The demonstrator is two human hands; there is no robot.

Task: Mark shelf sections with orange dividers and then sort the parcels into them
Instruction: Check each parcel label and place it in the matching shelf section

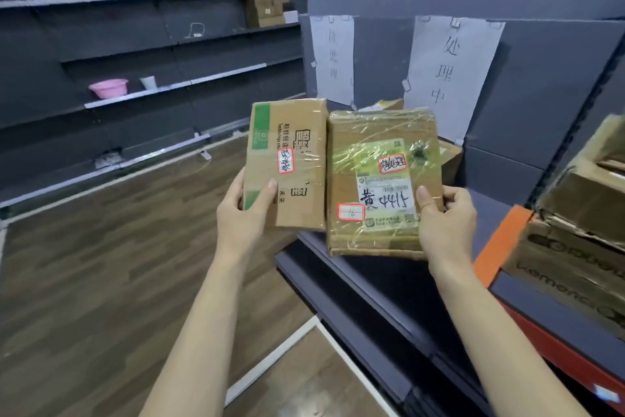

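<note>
Two stiff, probably light parcels are held up over the dark shelf [389,284]: left hand [243,214] grips the green-printed cardboard box [291,146], right hand [443,217] the slippery film-wrapped carton [378,146]; edges suit holding.

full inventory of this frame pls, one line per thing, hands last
green-printed parcel: 1, brown, held up at centre left
film-wrapped parcel: 1, brown with white label, held up at centre right
orange divider: 1, orange, on right shelf beside stacked boxes
stacked boxes: at least 2, brown, right shelf
paper signs: 2, white, taped to grey back panel
basin: 1, pink, left wall shelf
cup: 1, white, beside basin
far boxes: several, brown, upper left shelf
floor: dark wood
left hand: grips green-printed parcel
right hand: grips film-wrapped parcel
</note>
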